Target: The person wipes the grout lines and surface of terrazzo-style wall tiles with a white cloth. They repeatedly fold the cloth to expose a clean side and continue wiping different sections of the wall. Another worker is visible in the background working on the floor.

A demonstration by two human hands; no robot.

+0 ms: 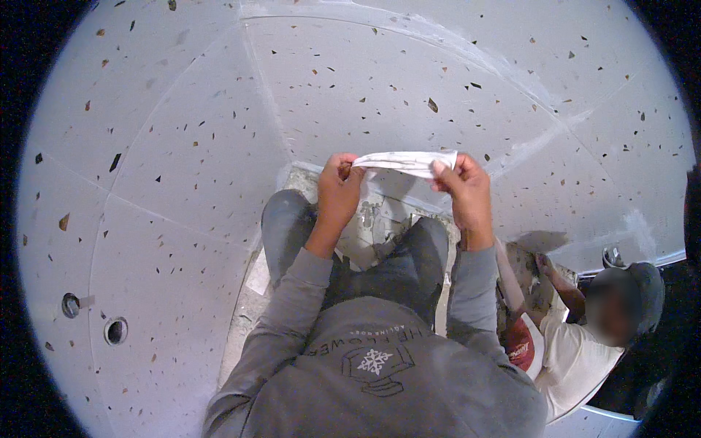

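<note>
Stretched between my two hands is a folded white strip (pixel 401 162), with creases and faint dark marks along it; I cannot tell whether it is cloth or paper. My left hand (pixel 342 191) pinches its left end between thumb and fingers. At the wider right end, my right hand (pixel 469 191) grips it, the thumb lying on top. The strip is held out over my bent knees, close to the speckled tiled wall.
Pale tiles (pixel 343 87) with dark and brown chips surround me on the front and left, with whitish joints. Two round holes (pixel 115 331) open in the left wall. Dusty, stained flooring (pixel 246 321) lies beneath me. A person (pixel 577 361) in a cap and white shirt is close on my right.
</note>
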